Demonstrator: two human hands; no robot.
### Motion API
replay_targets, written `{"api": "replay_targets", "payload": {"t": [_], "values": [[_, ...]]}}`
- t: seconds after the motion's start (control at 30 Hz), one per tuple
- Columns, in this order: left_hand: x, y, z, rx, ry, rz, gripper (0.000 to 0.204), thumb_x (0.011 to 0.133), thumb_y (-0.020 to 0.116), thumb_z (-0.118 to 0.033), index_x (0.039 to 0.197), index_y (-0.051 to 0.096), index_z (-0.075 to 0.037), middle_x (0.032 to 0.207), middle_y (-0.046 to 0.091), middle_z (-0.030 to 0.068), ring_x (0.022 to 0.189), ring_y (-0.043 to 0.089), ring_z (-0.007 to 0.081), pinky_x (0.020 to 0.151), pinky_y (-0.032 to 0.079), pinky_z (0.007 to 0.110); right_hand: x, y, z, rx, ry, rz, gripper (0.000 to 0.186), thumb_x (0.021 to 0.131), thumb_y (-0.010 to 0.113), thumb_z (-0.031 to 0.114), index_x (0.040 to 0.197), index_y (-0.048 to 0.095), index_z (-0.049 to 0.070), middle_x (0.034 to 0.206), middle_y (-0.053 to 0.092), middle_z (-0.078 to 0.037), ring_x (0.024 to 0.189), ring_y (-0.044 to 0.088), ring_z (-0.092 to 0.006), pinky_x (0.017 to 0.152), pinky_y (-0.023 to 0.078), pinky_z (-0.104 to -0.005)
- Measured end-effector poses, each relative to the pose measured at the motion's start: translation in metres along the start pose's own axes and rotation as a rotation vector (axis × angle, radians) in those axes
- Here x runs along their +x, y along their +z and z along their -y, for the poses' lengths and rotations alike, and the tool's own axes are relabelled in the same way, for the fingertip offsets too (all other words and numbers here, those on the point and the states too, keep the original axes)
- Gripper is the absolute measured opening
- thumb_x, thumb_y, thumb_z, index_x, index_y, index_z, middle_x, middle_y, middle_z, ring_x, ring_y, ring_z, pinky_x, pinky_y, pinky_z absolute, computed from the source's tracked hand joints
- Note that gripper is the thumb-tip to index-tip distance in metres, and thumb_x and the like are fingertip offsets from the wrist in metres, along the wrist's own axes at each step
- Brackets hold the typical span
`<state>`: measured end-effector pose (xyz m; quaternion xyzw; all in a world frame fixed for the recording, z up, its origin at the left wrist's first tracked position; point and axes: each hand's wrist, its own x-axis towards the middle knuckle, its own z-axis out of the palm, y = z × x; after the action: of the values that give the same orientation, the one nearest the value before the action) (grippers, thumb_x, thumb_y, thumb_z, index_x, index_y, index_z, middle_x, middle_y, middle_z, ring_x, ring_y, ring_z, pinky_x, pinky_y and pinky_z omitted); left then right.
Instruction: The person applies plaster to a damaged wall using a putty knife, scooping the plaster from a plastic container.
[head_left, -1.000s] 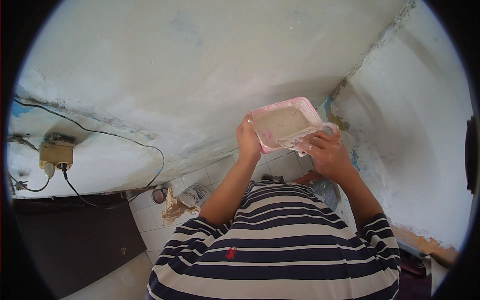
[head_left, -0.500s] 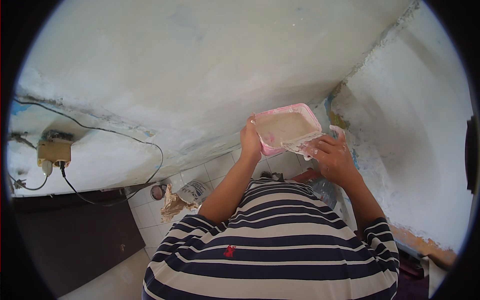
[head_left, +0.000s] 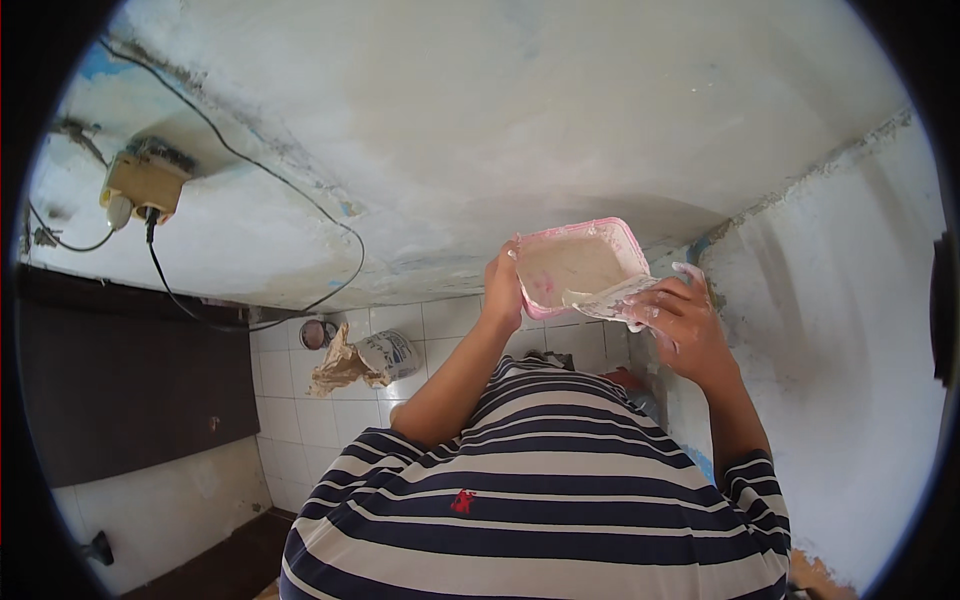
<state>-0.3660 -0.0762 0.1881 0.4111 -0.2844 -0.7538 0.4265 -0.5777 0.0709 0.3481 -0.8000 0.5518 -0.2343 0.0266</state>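
Observation:
A pink plastic tub [head_left: 632, 246], tilted and smeared inside with pale grey putty, is held up in front of my chest. My left hand [head_left: 503, 290] is closed on its left side, the thumb over the rim. My right hand [head_left: 680, 312], spattered with white, grips a putty-coated scraper [head_left: 607, 299] whose flat blade lies against the tub's near right edge. One finger of that hand sticks up. The scraper's handle is hidden by my fingers.
Patchy plastered walls [head_left: 450, 120] meet in a corner at right. A socket [head_left: 143, 185] with a dangling black cable [head_left: 290, 185] is on the left. On the tiled floor [head_left: 450, 318] lie a white bucket [head_left: 388, 355], torn brown paper [head_left: 340, 365] and a small round container [head_left: 317, 334]. A dark panel [head_left: 130, 370] stands left.
My view has turned, so the socket, cable and wall corner sit further right. The tub and scraper remain in my hands, the scraper still at the tub's near right edge.

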Motion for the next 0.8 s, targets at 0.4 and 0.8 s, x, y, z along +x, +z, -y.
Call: {"api": "replay_targets", "payload": {"t": [0.4,0.8], "values": [[-0.004,0.002,0.003,-0.096,0.033,-0.049,0.052,0.104,0.049,-0.045,0.108,0.066,0.004,0.101,0.067,0.0111,0.091,0.061,0.0184,0.081,0.049,0.033,0.011,0.017,0.005,0.003,-0.078,-0.112,0.022,0.078,0.069,0.005,0.098,0.076,0.014,0.1,0.074,0.002,0.098,0.065,-0.0195,0.1,0.041,-0.0485],[-0.014,0.018,0.003,0.04,0.093,-0.099,0.045,0.106,0.048,-0.037,0.109,0.066,0.005,0.098,0.066,0.0088,0.09,0.059,0.0163,0.081,0.049,0.033,-0.011,0.006,0.0,-0.045,-0.014,-0.189,0.024,0.079,0.069,0.004,0.098,0.077,0.016,0.102,0.074,0.001,0.103,0.064,-0.0194,0.106,0.038,-0.0517]]}}
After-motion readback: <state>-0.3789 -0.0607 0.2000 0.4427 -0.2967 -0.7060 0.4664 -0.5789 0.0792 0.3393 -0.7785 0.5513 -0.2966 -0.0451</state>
